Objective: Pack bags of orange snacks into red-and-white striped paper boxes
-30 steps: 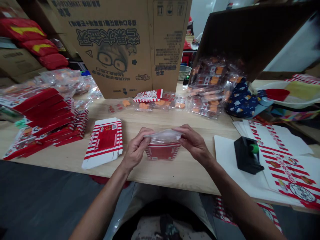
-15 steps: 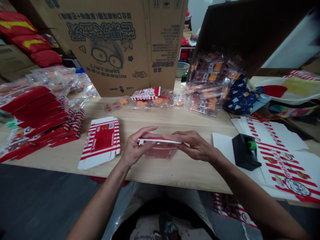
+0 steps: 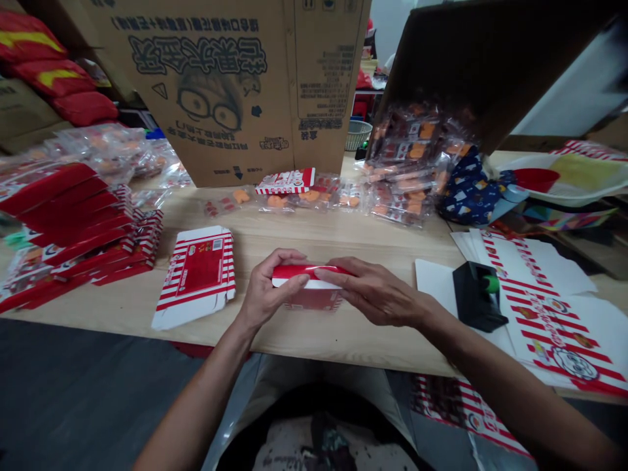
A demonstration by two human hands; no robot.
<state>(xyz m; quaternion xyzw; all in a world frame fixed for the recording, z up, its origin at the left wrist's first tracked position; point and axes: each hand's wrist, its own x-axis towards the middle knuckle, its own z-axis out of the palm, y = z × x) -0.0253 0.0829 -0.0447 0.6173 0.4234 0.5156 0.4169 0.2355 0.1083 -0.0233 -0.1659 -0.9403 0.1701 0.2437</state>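
Between my two hands, a red-and-white striped carton (image 3: pixel 314 300) stands upright on the table, with its red top flap with a white edge facing me. My left hand (image 3: pixel 271 288) is closed around the carton's left end, thumb along the flap's white edge. On the right end, my right hand (image 3: pixel 375 288) grips the same carton, its fingers pressed on the red flap. A flat striped carton (image 3: pixel 203 267) with open white end flaps lies to the left of my left hand. A black tape dispenser (image 3: pixel 475 297) sits to the right of my right hand.
Stacked red cartons (image 3: pixel 83 229) lean at the left. Behind stands a large cardboard box (image 3: pixel 235 98), with clear candy packets (image 3: pixel 397 190) piled right of it. Flat striped carton sheets (image 3: pixel 554 314) lie at the right, near a blue patterned cloth bundle (image 3: pixel 464 193).
The flap on the carton's top has folded toward me, so its red face now shows. My right hand's fingers have moved onto the flap, and my left thumb lies along its edge.
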